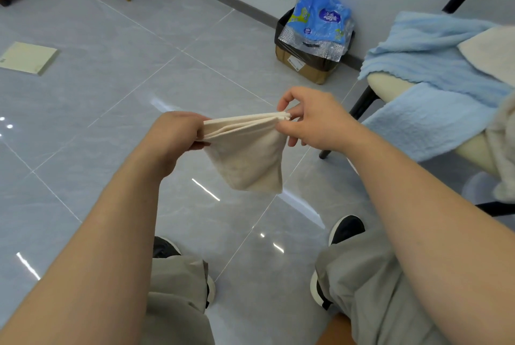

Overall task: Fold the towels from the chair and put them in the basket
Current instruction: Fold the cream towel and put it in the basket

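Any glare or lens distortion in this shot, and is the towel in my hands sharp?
Head view: white glare streaks on the glossy floor tiles; the beige towel, gripped by the left hand and pinched by the right hand, is sharp; forearms look stretched toward the bottom corners, likely wide-angle distortion.

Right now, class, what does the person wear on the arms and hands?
The left hand and right hand are ungloved, with no ring, watch or bracelet visible. The left forearm and right forearm are bare to the frame edge; no sleeve shows.
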